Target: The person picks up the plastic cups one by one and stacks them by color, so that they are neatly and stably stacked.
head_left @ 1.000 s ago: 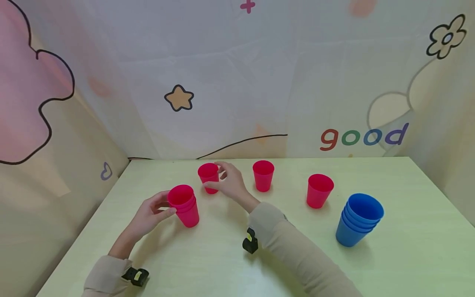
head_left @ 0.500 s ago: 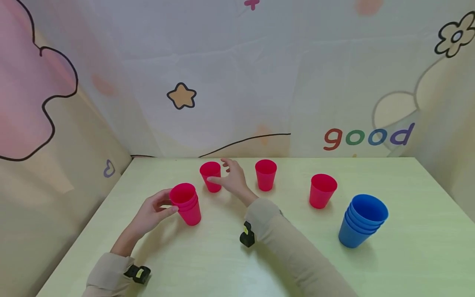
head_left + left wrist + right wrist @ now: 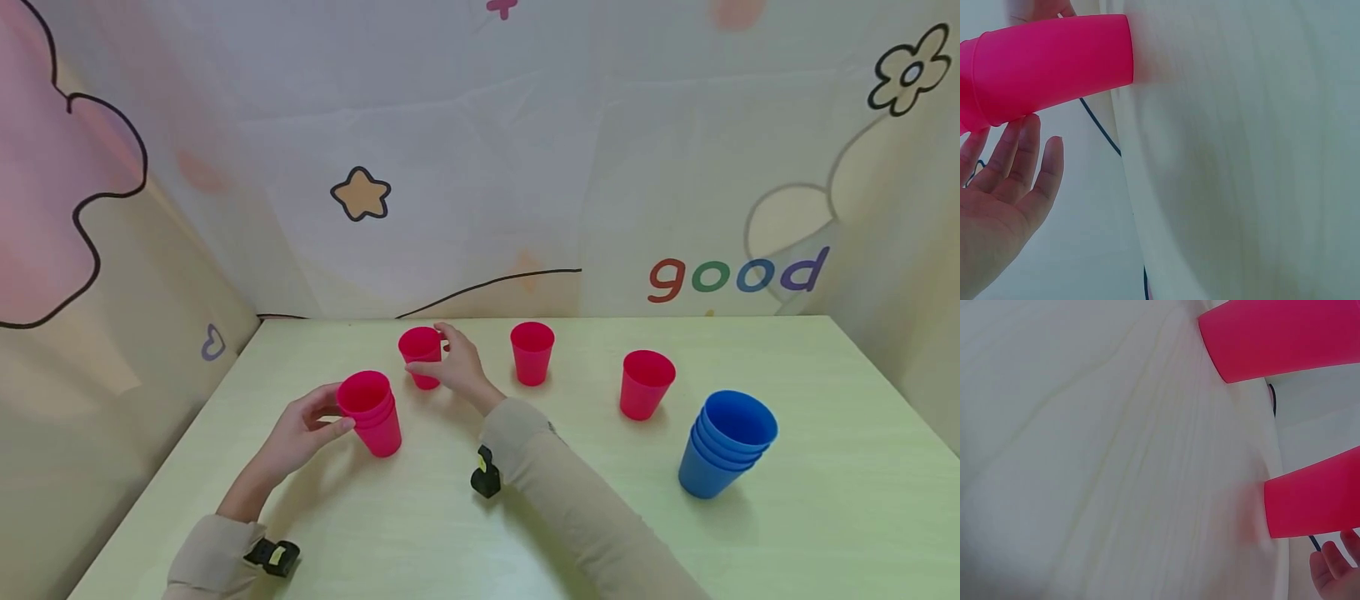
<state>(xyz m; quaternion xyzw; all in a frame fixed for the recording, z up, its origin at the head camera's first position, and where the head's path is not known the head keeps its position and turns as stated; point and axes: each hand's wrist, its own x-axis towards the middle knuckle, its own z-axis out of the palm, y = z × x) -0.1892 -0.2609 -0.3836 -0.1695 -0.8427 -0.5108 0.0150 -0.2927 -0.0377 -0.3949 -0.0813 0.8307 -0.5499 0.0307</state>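
Note:
In the head view, my left hand [image 3: 300, 433] holds a stack of red cups [image 3: 378, 429] upright at the left, thumb in front and fingers behind. The same stack [image 3: 1054, 65] spans the upper left of the left wrist view, fingers [image 3: 1025, 156] against its side. My right hand [image 3: 461, 367] is at the back-left red cup [image 3: 426, 379], its thumb across the front and its index finger by the right rim. Fingers [image 3: 1332, 565] show beside that cup [image 3: 1316, 500] in the right wrist view; whether they press on it I cannot tell.
Single red cups stand at the back middle [image 3: 532, 358] and right of centre [image 3: 645, 387]. A stack of several blue cups [image 3: 708, 467] stands on the right of the pale table [image 3: 420, 533]. A printed cloth [image 3: 465, 192] hangs behind.
My right hand moved slightly away from the back-left cup, then came back around it, its thumb again across the front. The left hand keeps its hold; the cups stay in place.

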